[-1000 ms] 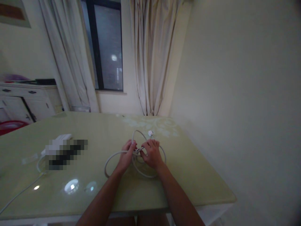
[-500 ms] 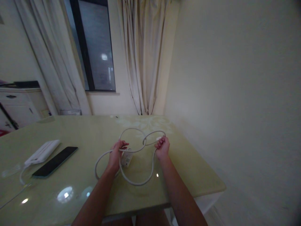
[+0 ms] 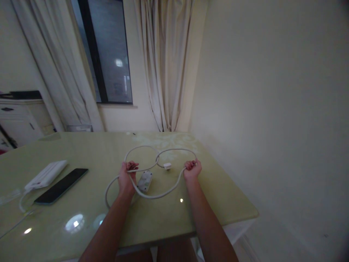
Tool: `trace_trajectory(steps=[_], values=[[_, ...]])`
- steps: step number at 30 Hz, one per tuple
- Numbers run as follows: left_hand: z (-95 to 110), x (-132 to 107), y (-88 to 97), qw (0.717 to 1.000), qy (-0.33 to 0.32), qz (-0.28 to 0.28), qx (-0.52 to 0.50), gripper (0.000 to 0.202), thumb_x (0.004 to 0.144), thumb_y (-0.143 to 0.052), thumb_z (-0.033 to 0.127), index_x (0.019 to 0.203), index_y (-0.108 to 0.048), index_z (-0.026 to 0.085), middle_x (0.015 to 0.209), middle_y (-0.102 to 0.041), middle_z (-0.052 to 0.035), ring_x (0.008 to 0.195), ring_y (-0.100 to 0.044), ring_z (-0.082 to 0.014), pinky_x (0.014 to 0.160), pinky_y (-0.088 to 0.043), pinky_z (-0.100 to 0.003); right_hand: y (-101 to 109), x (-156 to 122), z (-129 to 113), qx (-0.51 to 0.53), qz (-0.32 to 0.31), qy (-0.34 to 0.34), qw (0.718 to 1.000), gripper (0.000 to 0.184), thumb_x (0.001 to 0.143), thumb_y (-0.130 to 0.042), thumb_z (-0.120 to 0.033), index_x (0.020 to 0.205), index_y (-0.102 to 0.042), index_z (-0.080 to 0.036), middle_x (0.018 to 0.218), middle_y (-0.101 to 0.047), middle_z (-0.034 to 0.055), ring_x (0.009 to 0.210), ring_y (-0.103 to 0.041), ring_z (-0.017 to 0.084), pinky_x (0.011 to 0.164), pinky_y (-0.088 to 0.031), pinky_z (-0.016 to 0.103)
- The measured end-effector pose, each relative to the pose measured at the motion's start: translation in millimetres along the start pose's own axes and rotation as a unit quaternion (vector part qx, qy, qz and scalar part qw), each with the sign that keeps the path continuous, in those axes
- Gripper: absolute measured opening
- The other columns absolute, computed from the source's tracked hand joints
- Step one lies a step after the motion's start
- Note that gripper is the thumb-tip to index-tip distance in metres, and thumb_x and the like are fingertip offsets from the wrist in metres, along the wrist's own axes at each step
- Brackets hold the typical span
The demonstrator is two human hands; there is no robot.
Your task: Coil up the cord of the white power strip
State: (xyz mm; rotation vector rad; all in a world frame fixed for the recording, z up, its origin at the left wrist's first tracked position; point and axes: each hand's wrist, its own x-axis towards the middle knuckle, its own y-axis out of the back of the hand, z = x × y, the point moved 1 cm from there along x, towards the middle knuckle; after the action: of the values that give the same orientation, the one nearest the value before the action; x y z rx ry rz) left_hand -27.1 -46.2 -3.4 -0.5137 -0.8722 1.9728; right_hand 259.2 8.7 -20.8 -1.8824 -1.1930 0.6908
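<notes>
While the right hand (image 3: 192,170) clenches it and the left hand (image 3: 127,178) holds it loosely, the cord (image 3: 156,197) between their fingers looks springy, best gripped mid-loop.

Glossy pale-green tabletop (image 3: 218,203), floral pattern (image 3: 177,140) near far edge, carries a white power-bank-like box (image 3: 46,175) just beside a black-screened smartphone (image 3: 61,186) at left, a thin cable (image 3: 16,225) nearer the front, a small white power strip (image 3: 145,181) mid-table and, seemingly resting there, a white plug (image 3: 167,166) to its right.
</notes>
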Motion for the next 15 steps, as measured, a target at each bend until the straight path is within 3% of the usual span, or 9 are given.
trace_trajectory(steps=[5,10,13,15], values=[[5,1,2.0,0.998,-0.014,0.056,-0.017,0.036,0.092,-0.055,0.042,0.066,-0.042,0.02,0.068,-0.059,0.0044,0.059,-0.058,-0.009,0.066,-0.046,-0.023,5,2,-8,-0.036,0.075,0.058,0.995,0.041,0.087,-0.046,-0.048,0.064,-0.022,-0.025,0.049,-0.018,-0.0123,0.037,-0.019,0.007,0.035,-0.023,0.019],[7,9,6.6,0.995,-0.011,0.102,0.019,0.034,0.092,-0.05,0.039,0.064,-0.042,0.022,0.062,-0.055,0.004,0.055,-0.055,-0.011,0.062,-0.047,-0.025,12,11,-5,-0.124,0.115,0.096,0.981,0.036,0.089,-0.037,-0.046,0.066,-0.018,-0.026,0.048,-0.017,-0.0125,0.037,-0.02,0.009,0.037,-0.026,0.021],[3,12,6.7,0.99,-0.005,0.106,0.089,0.03,0.086,-0.055,0.039,0.063,-0.045,0.022,0.06,-0.056,0.0035,0.057,-0.057,-0.0122,0.063,-0.048,-0.026,15,16,-4,-0.223,0.14,0.128,0.956,0.029,0.087,-0.039,-0.042,0.068,-0.023,-0.027,0.05,-0.023,-0.0109,0.039,-0.028,0.011,0.04,-0.032,0.023],[-1,11,5.8,0.988,0.009,0.093,0.123,0.025,0.078,-0.064,0.037,0.063,-0.053,0.021,0.062,-0.061,0.0016,0.058,-0.058,-0.0133,0.064,-0.047,-0.026,15,17,-6,-0.311,0.143,0.154,0.927,0.019,0.084,-0.042,-0.038,0.071,-0.033,-0.027,0.055,-0.036,-0.0068,0.047,-0.042,0.015,0.046,-0.038,0.026]])
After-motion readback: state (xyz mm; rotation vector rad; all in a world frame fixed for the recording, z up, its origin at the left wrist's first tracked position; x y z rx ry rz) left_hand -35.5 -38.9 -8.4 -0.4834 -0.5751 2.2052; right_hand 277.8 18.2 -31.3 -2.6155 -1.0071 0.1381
